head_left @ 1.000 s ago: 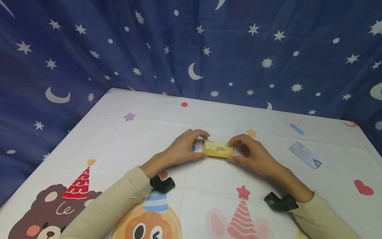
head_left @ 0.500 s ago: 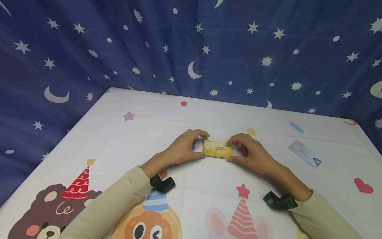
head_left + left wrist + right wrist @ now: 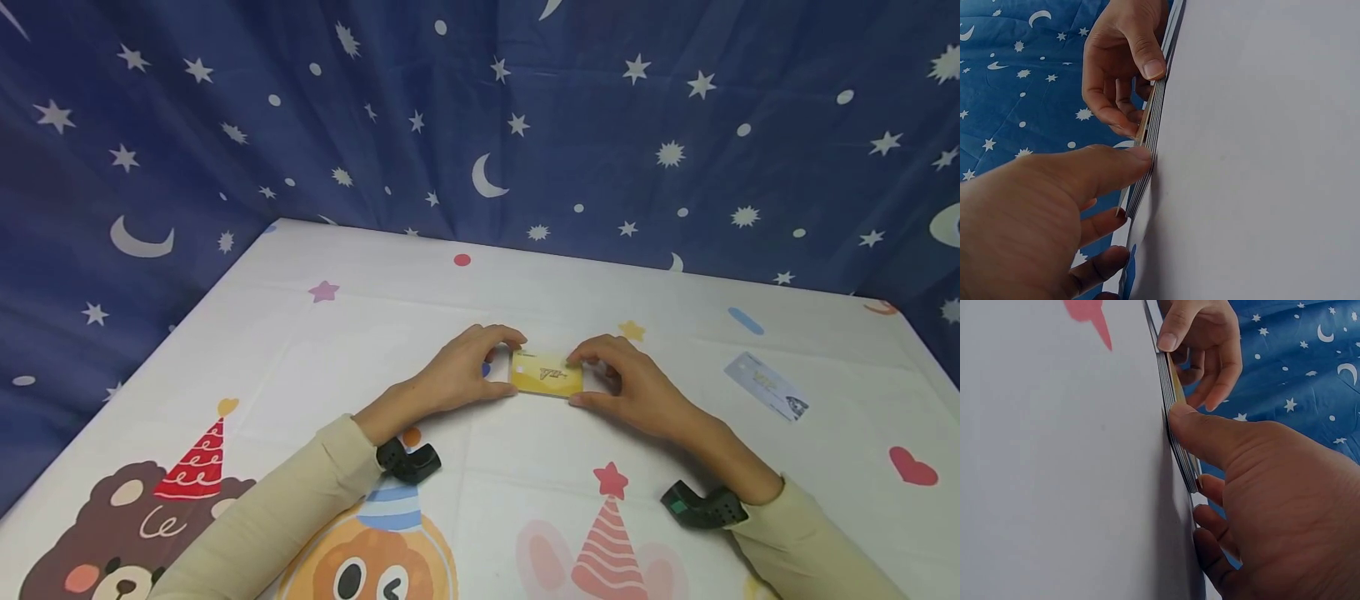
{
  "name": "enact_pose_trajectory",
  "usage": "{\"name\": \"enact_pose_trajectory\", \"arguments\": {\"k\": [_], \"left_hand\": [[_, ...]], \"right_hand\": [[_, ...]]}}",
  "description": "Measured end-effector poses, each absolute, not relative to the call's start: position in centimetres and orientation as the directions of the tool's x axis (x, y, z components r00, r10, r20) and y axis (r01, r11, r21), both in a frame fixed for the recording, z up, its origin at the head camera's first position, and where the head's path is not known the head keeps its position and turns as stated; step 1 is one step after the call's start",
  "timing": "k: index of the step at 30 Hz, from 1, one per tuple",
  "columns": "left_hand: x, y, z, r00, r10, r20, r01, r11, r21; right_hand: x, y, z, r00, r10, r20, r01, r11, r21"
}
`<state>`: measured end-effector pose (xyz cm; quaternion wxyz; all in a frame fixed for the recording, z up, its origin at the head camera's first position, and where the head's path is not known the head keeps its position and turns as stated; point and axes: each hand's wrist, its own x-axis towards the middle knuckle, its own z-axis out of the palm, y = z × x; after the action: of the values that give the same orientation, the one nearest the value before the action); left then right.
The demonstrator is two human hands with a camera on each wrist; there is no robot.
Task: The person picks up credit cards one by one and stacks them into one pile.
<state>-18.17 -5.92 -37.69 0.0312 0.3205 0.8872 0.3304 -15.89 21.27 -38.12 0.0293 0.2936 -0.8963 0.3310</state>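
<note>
A small stack of several cards [image 3: 547, 379], a yellow one on top, lies flat near the middle of the table. My left hand [image 3: 463, 372] holds its left end between thumb and fingers. At the right end, my right hand [image 3: 643, 390] grips it the same way, thumb at the near edge and index finger at the far corner. The left wrist view shows the layered card edges [image 3: 1156, 106] side-on, with the left thumb [image 3: 1138, 156] against them. In the right wrist view, the right thumb [image 3: 1180, 411] presses on the near edge of the stack.
A single silvery-blue card [image 3: 767, 387] lies at an angle on the table, to the right of my right hand. The white tablecloth [image 3: 420, 283] has printed cartoon figures and shapes. A dark blue curtain with stars [image 3: 420, 167] hangs behind the table.
The stack and the fingertips of my right hand have shifted very slightly left. The left hand keeps its hold, and the loose card stays where it was on the cloth.
</note>
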Motion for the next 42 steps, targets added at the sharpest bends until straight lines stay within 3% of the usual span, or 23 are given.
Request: {"name": "enact_pose_trajectory", "arguments": {"k": [42], "left_hand": [[-18.62, -5.82, -37.99, -0.776, 0.613, 0.150, 0.565, 0.569, 0.597]], "right_hand": [[-15.91, 21.34, -38.35, -0.838, -0.502, 0.214, -0.525, 0.634, -0.567]]}}
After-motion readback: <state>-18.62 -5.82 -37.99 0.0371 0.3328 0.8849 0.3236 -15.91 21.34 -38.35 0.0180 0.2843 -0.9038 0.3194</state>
